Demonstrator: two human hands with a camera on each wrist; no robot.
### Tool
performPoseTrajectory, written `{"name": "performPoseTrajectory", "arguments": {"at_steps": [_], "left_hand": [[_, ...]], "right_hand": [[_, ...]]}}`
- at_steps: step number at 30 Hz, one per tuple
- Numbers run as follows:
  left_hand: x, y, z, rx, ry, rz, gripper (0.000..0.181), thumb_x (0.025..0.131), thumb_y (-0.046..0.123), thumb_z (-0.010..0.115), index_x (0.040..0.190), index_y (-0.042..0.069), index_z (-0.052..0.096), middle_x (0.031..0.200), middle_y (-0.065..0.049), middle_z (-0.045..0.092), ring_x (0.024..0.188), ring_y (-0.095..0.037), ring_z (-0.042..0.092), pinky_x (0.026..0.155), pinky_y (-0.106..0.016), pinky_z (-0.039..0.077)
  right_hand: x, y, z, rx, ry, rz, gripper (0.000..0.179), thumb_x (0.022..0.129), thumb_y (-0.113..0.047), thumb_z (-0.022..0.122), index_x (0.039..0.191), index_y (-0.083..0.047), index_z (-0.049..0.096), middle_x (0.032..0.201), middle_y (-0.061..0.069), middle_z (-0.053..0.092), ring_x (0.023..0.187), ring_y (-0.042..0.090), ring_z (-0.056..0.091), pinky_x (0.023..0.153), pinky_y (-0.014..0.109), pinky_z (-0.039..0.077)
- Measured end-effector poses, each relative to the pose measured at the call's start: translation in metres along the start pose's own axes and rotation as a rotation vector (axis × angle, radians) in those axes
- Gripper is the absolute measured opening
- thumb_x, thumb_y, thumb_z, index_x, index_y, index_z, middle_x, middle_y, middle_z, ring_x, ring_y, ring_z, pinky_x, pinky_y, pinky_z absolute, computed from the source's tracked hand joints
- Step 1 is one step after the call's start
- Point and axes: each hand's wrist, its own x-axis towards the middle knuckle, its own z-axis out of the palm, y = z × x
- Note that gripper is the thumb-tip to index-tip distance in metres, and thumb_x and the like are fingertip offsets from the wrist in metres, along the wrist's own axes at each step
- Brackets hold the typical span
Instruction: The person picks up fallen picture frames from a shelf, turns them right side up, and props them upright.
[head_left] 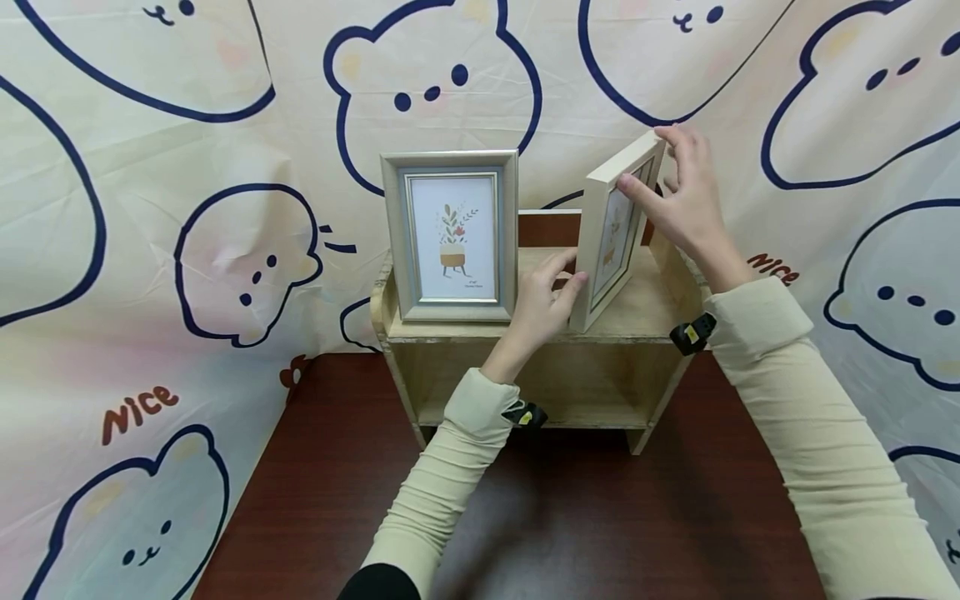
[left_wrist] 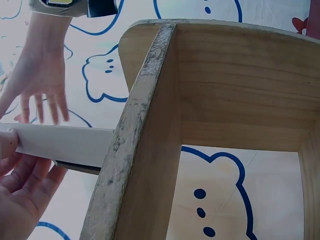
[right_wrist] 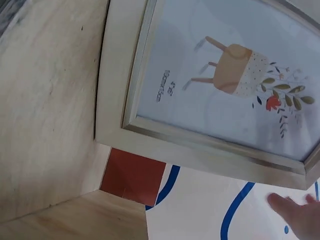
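A cream photo frame [head_left: 615,233] with a plant picture stands angled on the right of a wooden shelf's top. My left hand [head_left: 543,296] pinches its lower left edge; in the left wrist view the left fingers [left_wrist: 35,180] curl beneath the white edge. My right hand [head_left: 686,192] is beside the upper right corner, thumb and fingers spread around it. In the left wrist view, the right hand's fingers [left_wrist: 50,107] point straight. A blurred thumb [right_wrist: 287,207] shows apart from the frame in the right wrist view. Left of it stands a silver-beige photo frame [head_left: 450,308].
The wooden shelf [head_left: 517,333] has raised sides and an open lower compartment. It stands on a dark red-brown table [head_left: 600,517]. Behind hangs a cloth [head_left: 247,150] printed with bear outlines.
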Motion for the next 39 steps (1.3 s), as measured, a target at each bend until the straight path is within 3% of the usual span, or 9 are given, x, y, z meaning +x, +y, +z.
{"name": "performPoseTrajectory", "arguments": {"at_steps": [4,7,11,15,18,23,29,32,39], "left_hand": [[0.000,0.000,0.002,-0.008,0.007,-0.013,0.028,0.090,0.002,0.054,0.113,-0.012,0.054,0.105,-0.023,0.058,0.093,-0.028,0.057,0.076,-0.019,0.050],[-0.001,0.000,0.002,-0.009,0.012,-0.016,0.028,0.089,0.002,0.054,0.113,-0.013,0.054,0.106,-0.023,0.058,0.093,-0.028,0.058,0.076,-0.018,0.049],[-0.001,0.000,0.002,-0.014,0.017,-0.013,0.028,0.089,0.001,0.054,0.113,-0.014,0.054,0.105,-0.024,0.058,0.094,-0.029,0.057,0.076,-0.017,0.049],[-0.001,0.000,0.002,-0.016,0.027,-0.012,0.028,0.089,0.002,0.055,0.113,-0.013,0.054,0.105,-0.023,0.058,0.093,-0.028,0.056,0.076,-0.018,0.049],[-0.001,0.000,0.004,0.027,0.042,0.018,0.027,0.088,0.002,0.056,0.112,-0.012,0.055,0.102,-0.021,0.059,0.090,-0.026,0.057,0.077,-0.018,0.049],[-0.001,0.001,0.008,0.115,0.055,0.061,0.026,0.089,0.004,0.056,0.111,-0.010,0.056,0.099,-0.018,0.060,0.089,-0.024,0.057,0.077,-0.016,0.047],[-0.003,0.003,0.010,0.195,0.079,0.063,0.027,0.089,0.008,0.056,0.112,-0.007,0.057,0.099,-0.016,0.061,0.087,-0.021,0.058,0.076,-0.018,0.048],[-0.004,0.004,0.013,0.200,0.105,0.084,0.026,0.089,0.007,0.057,0.111,-0.007,0.058,0.097,-0.016,0.061,0.086,-0.021,0.059,0.075,-0.021,0.050],[-0.005,0.007,0.023,0.196,0.161,0.109,0.025,0.087,0.004,0.059,0.107,-0.009,0.058,0.092,-0.017,0.061,0.085,-0.023,0.060,0.074,-0.016,0.048]], "right_hand": [[-0.003,0.000,0.001,-0.053,0.088,-0.172,0.056,0.078,-0.031,0.066,0.126,-0.006,0.052,0.138,0.001,0.038,0.125,0.010,0.031,0.103,0.035,0.030],[-0.005,-0.002,0.001,-0.066,0.118,-0.278,0.048,0.077,-0.029,0.066,0.117,-0.003,0.059,0.127,0.005,0.052,0.119,0.012,0.041,0.100,0.029,0.030],[-0.007,-0.005,0.001,-0.078,0.096,-0.323,0.051,0.077,-0.034,0.067,0.115,-0.001,0.060,0.125,0.009,0.054,0.119,0.016,0.043,0.102,0.026,0.027],[-0.008,-0.008,0.001,-0.129,0.034,-0.337,0.078,0.070,-0.054,0.069,0.121,0.003,0.054,0.130,0.013,0.049,0.125,0.018,0.038,0.104,0.028,0.025],[-0.010,-0.011,0.004,-0.181,0.007,-0.334,0.090,0.064,-0.058,0.072,0.124,0.005,0.049,0.134,0.015,0.045,0.128,0.019,0.034,0.105,0.032,0.026],[-0.012,-0.014,0.006,-0.211,0.005,-0.297,0.082,0.064,-0.038,0.078,0.126,0.004,0.046,0.137,0.013,0.041,0.129,0.015,0.031,0.105,0.033,0.027],[-0.010,-0.015,0.003,-0.183,-0.048,-0.259,0.078,0.066,-0.032,0.077,0.130,0.000,0.045,0.138,0.010,0.041,0.128,0.015,0.033,0.104,0.034,0.027],[-0.009,-0.014,0.000,-0.137,-0.096,-0.240,0.076,0.068,-0.027,0.077,0.131,-0.002,0.044,0.139,0.008,0.040,0.127,0.017,0.035,0.104,0.034,0.028],[-0.003,-0.013,-0.008,0.014,-0.205,-0.227,0.076,0.067,-0.008,0.079,0.134,-0.004,0.044,0.142,0.008,0.036,0.127,0.018,0.035,0.105,0.029,0.027]]}}
